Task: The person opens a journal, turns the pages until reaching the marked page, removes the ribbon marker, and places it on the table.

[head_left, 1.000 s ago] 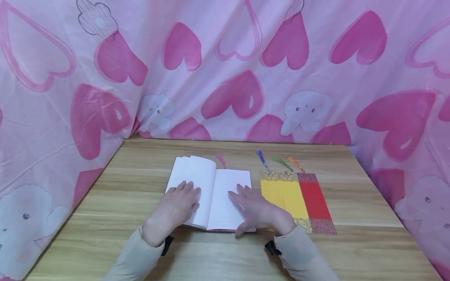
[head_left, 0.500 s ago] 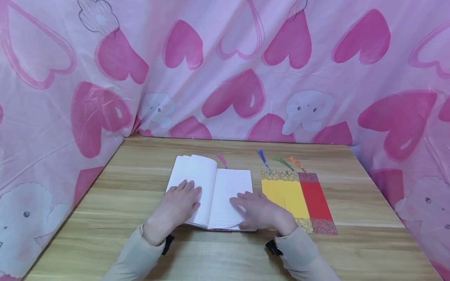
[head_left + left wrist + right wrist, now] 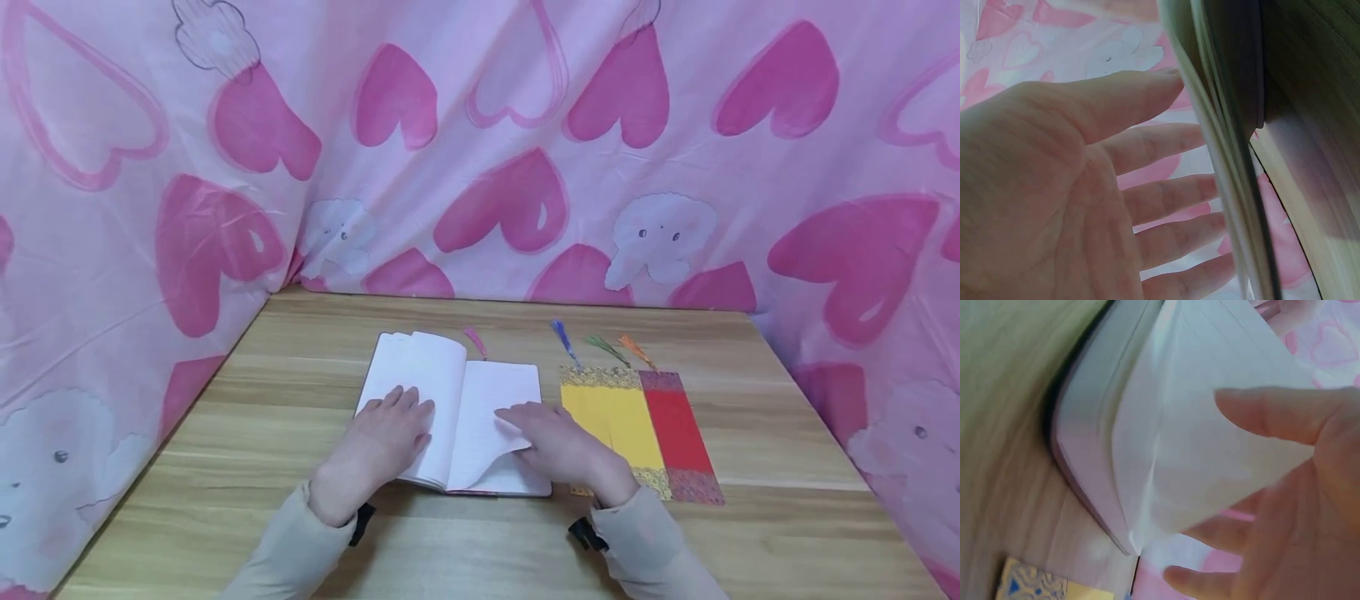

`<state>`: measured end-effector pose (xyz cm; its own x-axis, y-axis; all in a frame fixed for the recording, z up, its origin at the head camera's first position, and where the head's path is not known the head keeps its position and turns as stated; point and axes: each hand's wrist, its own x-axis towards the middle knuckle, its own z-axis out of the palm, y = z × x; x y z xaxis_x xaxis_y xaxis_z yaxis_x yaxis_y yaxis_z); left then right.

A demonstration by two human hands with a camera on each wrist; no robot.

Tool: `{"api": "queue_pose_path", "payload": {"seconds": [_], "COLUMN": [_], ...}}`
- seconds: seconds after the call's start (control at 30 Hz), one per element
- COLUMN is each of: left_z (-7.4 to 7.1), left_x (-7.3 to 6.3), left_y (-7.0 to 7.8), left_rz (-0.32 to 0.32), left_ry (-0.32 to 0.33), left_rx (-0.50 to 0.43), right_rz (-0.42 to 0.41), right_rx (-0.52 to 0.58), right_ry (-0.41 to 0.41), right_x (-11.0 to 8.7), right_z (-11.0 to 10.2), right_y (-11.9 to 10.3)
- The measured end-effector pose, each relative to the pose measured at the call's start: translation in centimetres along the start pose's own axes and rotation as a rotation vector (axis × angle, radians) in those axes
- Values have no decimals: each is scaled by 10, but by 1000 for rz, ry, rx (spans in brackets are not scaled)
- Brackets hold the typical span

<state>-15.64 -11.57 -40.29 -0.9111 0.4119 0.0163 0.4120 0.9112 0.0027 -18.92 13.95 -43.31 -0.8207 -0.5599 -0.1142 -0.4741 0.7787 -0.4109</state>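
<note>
An open notebook lies on the table in the head view, with faintly lined right-hand pages. My left hand rests on the left pages; the left wrist view has its fingers straight against the paper. At the right, my right hand holds the lower corner of one notebook page, which curls up off the pages below. In the right wrist view the thumb is on the near face of this page, and other fingers are partly hidden behind it. A pink tassel sticks out above the notebook's top edge.
Right of the notebook lie yellow bookmarks and a red bookmark, with patterned ends. Blue, green and orange tassels extend from their tops. Pink heart-print cloth surrounds the wooden table.
The right hand's fingers have drawn together on the right page, and its lower corner has lifted and curled toward the left. The left hand stays in place.
</note>
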Motion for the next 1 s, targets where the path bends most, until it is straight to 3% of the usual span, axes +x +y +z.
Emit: {"api": "queue_pose_path", "payload": {"seconds": [0.2,0.3,0.4,0.5,0.63,0.77,1.0], "left_z": [-1,-1,-1,-1,-2,-2,-5], "left_x": [2,3,2,1,1,0,-3], "left_y": [3,2,1,1,1,2,3], "left_rz": [-14,-17,-9,2,10,25,110], "left_ry": [-30,-37,-21,-2,2,33,204], "left_rx": [-10,-15,-8,4,12,25,69], "right_rz": [16,24,18,23,30,7,-101], "right_rx": [73,172,318,484,653,680,669], "right_ry": [249,366,422,394,291,213,132], "right_x": [1,4,8,11,11,8,5], "right_z": [2,6,14,24,33,38,42], "right_y": [-5,-12,-22,-34,-47,-54,-62]}}
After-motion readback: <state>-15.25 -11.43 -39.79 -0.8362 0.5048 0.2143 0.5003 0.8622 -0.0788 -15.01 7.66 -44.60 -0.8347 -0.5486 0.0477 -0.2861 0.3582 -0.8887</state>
